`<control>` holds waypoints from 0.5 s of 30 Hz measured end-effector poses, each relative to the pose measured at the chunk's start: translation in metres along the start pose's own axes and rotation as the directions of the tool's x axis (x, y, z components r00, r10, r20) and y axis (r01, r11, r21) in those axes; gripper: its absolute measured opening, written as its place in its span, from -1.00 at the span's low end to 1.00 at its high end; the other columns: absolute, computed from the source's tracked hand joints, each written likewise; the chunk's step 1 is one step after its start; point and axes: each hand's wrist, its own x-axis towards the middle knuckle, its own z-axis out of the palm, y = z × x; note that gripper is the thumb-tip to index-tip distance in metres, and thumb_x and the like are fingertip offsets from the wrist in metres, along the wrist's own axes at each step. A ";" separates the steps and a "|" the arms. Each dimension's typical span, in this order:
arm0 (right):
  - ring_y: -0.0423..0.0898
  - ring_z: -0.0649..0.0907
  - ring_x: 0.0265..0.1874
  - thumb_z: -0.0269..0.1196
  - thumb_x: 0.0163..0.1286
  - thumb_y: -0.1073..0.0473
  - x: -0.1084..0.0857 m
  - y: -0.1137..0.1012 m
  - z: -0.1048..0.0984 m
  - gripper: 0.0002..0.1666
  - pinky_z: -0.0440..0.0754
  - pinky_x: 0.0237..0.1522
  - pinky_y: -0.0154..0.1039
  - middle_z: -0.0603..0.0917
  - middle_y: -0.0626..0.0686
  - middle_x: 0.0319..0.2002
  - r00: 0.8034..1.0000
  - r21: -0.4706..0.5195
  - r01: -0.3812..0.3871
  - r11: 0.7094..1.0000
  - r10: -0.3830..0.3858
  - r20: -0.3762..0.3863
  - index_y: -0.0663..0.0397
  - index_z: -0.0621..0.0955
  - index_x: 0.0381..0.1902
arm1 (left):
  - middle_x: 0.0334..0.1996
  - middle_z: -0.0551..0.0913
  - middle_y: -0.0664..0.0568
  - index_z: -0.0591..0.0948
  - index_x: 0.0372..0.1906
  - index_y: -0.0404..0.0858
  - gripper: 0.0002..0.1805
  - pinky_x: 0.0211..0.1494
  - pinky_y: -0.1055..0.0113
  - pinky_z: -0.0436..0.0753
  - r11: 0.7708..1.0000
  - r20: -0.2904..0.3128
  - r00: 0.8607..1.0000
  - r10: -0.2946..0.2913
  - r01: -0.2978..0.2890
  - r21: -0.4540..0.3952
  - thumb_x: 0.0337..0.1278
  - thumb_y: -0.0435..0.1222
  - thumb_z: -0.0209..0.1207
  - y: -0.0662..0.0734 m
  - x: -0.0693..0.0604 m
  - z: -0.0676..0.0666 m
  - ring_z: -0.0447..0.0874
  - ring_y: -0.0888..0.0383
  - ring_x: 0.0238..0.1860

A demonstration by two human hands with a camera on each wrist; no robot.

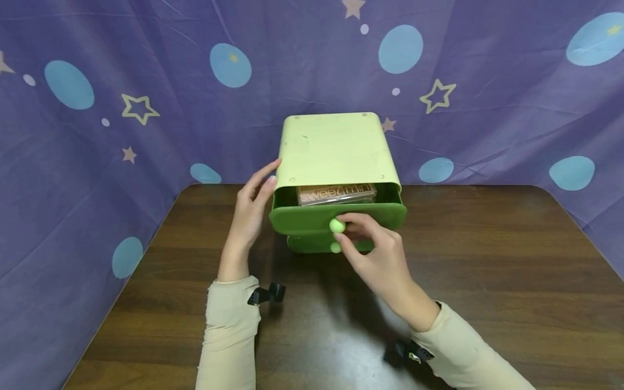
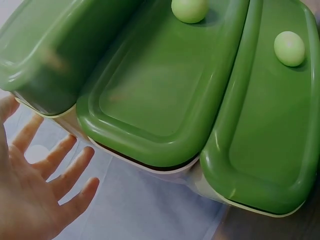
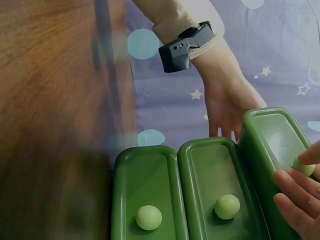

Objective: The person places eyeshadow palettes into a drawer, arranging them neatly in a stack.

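A small drawer cabinet [image 1: 336, 149] with a pale green body and darker green drawer fronts stands on the table. Its top drawer [image 1: 299, 219] is pulled partway out, and an orange-brown pack [image 1: 336, 194] in clear wrap lies inside, with lettering partly visible. Thumb and fingers of my right hand [image 1: 382, 260] pinch the round light-green knob [image 1: 337, 226] of that drawer. At the cabinet's left side, my left hand [image 1: 246, 214] touches the body with its fingers extended. The middle drawer [image 2: 160, 100] and bottom drawer [image 2: 270, 125] are closed in the left wrist view.
The brown wooden table [image 1: 487, 271] extends to both sides and in front of the cabinet. Behind it hangs a purple cloth [image 1: 317, 54] printed with stars and blue ovals. Dark wrist cameras [image 3: 182, 50] are strapped over the light sleeves.
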 end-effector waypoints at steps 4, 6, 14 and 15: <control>-0.18 0.73 -0.35 0.40 0.23 0.38 0.004 0.001 0.001 -0.67 0.68 -0.29 -0.35 0.76 -0.01 -0.30 1.000 -0.022 -0.010 1.000 0.010 0.007 0.12 0.65 -0.04 | 0.36 0.43 0.16 0.49 0.38 -0.11 -0.54 0.37 0.10 0.35 1.000 -0.004 1.000 -0.012 0.012 0.006 0.48 -0.12 0.00 0.000 0.001 0.000 0.31 0.22 0.37; -0.20 0.72 -0.36 0.40 0.22 0.38 0.006 0.002 0.002 -0.66 0.68 -0.31 -0.34 0.76 -0.04 -0.31 1.000 -0.029 -0.016 0.999 0.016 0.006 0.11 0.64 -0.04 | 0.36 0.43 0.16 0.49 0.38 -0.10 -0.54 0.38 0.10 0.34 1.000 -0.006 1.000 -0.019 0.019 0.013 0.49 -0.11 0.00 0.000 0.001 0.000 0.30 0.22 0.37; -0.23 0.70 -0.40 0.39 0.25 0.34 0.013 0.005 0.005 -0.71 0.69 -0.33 -0.29 0.74 -0.06 -0.36 0.999 -0.039 -0.049 0.998 0.049 -0.003 0.10 0.64 -0.07 | 0.36 0.43 0.16 0.49 0.38 -0.08 -0.53 0.42 0.10 0.29 0.999 -0.007 0.999 -0.035 0.035 0.030 0.49 -0.09 -0.01 0.000 0.001 -0.001 0.28 0.23 0.39; -0.23 0.70 -0.40 0.38 0.26 0.33 0.014 0.005 0.005 -0.72 0.69 -0.32 -0.29 0.74 -0.05 -0.37 0.999 -0.039 -0.053 0.998 0.053 -0.004 0.10 0.64 -0.07 | 0.36 0.43 0.16 0.49 0.38 -0.08 -0.54 0.42 0.11 0.28 0.999 -0.007 0.999 -0.033 0.033 0.029 0.48 -0.09 0.00 0.000 0.001 -0.001 0.28 0.23 0.39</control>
